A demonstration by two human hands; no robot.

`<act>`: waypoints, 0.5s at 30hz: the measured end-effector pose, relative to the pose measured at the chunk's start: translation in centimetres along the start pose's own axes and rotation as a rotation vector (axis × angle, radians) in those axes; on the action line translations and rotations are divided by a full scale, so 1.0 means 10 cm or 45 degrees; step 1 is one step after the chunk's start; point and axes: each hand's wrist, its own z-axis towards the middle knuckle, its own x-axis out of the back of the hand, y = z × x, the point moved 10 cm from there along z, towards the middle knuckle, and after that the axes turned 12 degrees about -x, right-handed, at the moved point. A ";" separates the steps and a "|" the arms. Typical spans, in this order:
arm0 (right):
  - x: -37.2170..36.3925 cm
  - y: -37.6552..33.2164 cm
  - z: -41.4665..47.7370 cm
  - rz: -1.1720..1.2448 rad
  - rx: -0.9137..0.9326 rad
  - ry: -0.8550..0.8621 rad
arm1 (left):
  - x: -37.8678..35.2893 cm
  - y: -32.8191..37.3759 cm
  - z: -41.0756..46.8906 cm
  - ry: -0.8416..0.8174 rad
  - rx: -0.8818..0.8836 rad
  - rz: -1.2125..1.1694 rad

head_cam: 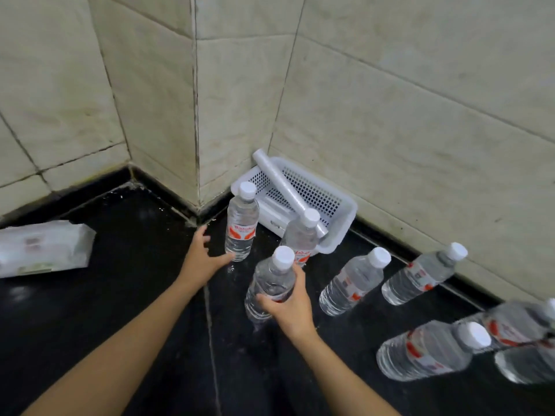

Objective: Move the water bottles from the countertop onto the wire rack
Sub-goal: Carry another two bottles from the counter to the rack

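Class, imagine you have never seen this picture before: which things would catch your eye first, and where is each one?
First, the right hand gripping a clear plastic water bottle with a white cap at centre, over the black countertop. Beside it, the open left hand reaches toward an upright bottle with a red label. Behind them, a white perforated plastic basket sits tilted in the tiled corner, and more bottles trail off to the right.
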 end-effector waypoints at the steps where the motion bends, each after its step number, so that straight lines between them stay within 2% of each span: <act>1: 0.01 0.03 -0.01 -0.006 -0.026 0.027 | -0.06 0.08 0.13 -0.051 -0.057 -0.002; 5: 0.03 0.12 0.00 0.006 -0.080 0.079 | -0.35 0.44 0.52 -0.200 -0.253 -0.154; 11: 0.02 0.21 0.01 0.038 -0.141 0.189 | -0.42 0.45 0.72 -0.148 -0.245 -0.221; 15: 0.01 0.21 0.00 0.060 -0.181 0.239 | -0.27 0.41 0.66 -0.106 -0.320 -0.191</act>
